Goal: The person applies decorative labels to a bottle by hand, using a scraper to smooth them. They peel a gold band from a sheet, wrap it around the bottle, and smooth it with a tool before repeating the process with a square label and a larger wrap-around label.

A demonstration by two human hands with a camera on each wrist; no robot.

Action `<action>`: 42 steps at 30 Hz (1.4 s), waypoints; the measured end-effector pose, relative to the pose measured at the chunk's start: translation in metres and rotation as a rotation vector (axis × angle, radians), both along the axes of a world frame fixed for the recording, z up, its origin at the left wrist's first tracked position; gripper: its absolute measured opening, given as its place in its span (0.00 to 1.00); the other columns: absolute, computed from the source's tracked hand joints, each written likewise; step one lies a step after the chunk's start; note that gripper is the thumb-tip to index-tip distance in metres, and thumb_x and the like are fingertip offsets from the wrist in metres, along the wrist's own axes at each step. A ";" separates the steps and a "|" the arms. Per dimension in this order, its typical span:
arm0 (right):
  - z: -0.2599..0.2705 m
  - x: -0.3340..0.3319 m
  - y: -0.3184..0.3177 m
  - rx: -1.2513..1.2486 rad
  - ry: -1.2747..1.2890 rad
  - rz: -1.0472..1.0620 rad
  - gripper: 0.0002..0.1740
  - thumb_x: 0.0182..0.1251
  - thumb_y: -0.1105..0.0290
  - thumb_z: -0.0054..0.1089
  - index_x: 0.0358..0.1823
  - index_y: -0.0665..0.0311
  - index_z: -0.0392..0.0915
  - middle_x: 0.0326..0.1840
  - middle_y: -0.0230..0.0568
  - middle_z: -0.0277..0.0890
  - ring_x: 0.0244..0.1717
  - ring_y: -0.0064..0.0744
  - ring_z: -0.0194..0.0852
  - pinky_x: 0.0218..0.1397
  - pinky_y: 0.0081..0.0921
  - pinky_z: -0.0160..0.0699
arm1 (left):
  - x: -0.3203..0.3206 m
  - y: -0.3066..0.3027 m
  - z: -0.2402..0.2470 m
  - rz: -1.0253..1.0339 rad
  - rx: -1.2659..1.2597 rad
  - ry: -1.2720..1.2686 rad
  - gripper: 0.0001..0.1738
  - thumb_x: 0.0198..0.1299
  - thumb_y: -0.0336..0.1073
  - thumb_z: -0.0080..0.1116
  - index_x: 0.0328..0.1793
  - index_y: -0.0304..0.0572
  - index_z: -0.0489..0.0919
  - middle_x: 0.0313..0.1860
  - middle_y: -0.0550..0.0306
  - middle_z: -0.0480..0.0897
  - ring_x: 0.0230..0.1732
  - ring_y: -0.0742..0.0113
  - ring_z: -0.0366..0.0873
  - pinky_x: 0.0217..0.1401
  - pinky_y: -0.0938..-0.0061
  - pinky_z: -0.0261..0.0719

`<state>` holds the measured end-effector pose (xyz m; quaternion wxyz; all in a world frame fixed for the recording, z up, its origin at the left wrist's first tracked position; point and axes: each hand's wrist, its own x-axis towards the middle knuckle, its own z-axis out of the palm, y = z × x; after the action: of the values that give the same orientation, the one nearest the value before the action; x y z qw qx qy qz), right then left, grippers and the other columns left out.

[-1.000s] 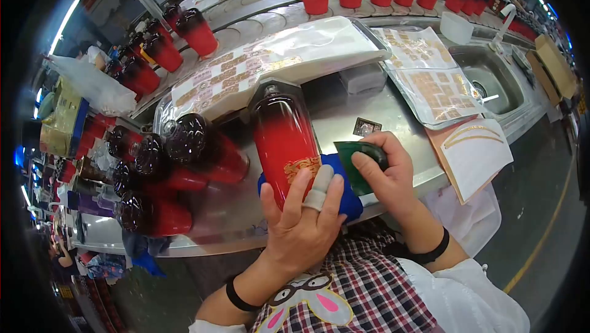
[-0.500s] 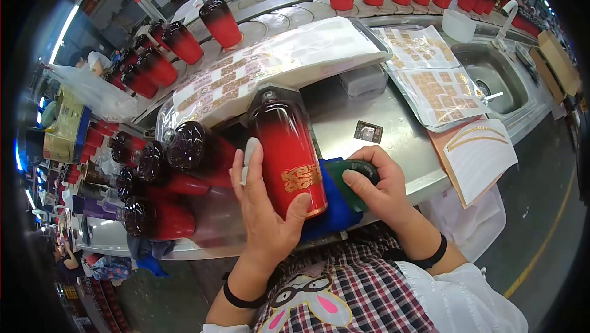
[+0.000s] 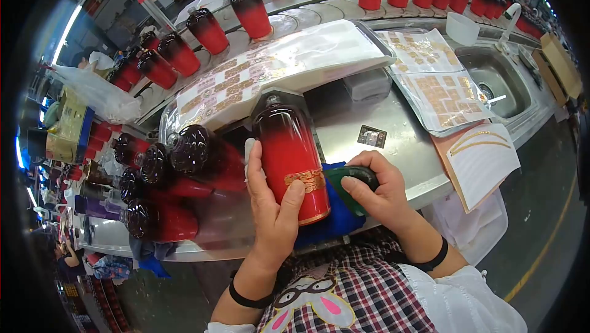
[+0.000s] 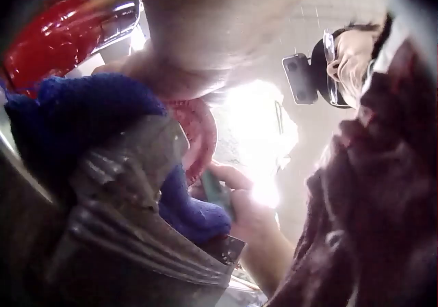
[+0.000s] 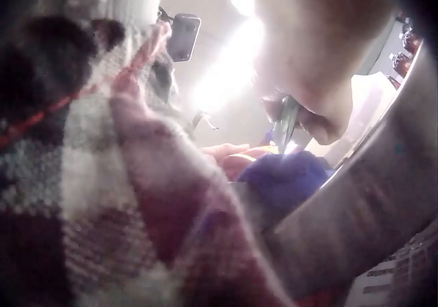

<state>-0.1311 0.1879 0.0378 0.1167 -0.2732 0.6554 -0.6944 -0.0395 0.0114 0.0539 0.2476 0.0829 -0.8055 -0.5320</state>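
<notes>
A red glass bottle with a black shoulder lies before me, its neck pointing away in a dark cradle. Near its base is a gold patterned decal. My left hand holds the bottle's left side, thumb over the front close below the decal; one finger wears a pale cover. In my right hand I pinch a green scraper between thumb and fingers, beside the bottle. Under the base end is a blue cloth. The left wrist view shows the bottle's round base.
Several red-black bottles lie to the left. A tray of decal sheets stands behind the cradle, with more decal sheets on the right. Further right is a sink. A conveyor carries bottles behind; a small dark card lies on the metal table.
My left hand has moved off the decal to the bottle's left side, uncovering the decal and base. My right hand has come lower and left with the scraper. Conveyor bottles have shifted right.
</notes>
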 end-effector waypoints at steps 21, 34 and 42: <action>0.043 -0.004 -0.030 0.063 0.716 0.205 0.13 0.56 0.73 0.70 0.41 0.64 0.79 0.34 0.44 0.75 0.39 0.47 0.76 0.41 0.38 0.75 | 0.053 0.005 0.001 0.142 -0.990 -0.062 0.40 0.65 0.52 0.60 0.75 0.31 0.63 0.71 0.43 0.71 0.74 0.42 0.59 0.79 0.38 0.38; 0.047 -0.031 -0.010 0.176 0.278 -0.084 0.09 0.65 0.72 0.66 0.43 0.68 0.78 0.34 0.38 0.80 0.29 0.23 0.76 0.34 0.23 0.75 | 0.051 -0.027 0.000 0.079 -0.957 -0.021 0.43 0.60 0.55 0.64 0.73 0.32 0.65 0.66 0.45 0.77 0.74 0.44 0.62 0.79 0.39 0.40; 0.059 -0.047 0.025 0.153 0.390 -0.161 0.15 0.72 0.77 0.54 0.58 0.67 0.76 0.58 0.44 0.79 0.55 0.25 0.76 0.50 0.20 0.79 | 0.039 -0.027 0.001 0.021 -0.763 0.042 0.47 0.58 0.62 0.64 0.72 0.32 0.68 0.67 0.43 0.75 0.73 0.44 0.61 0.79 0.37 0.39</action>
<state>-0.1783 0.2128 0.0969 -0.0476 -0.3394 0.7361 -0.5837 -0.0010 -0.0155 0.0550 0.2824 -0.0179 -0.9395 -0.1931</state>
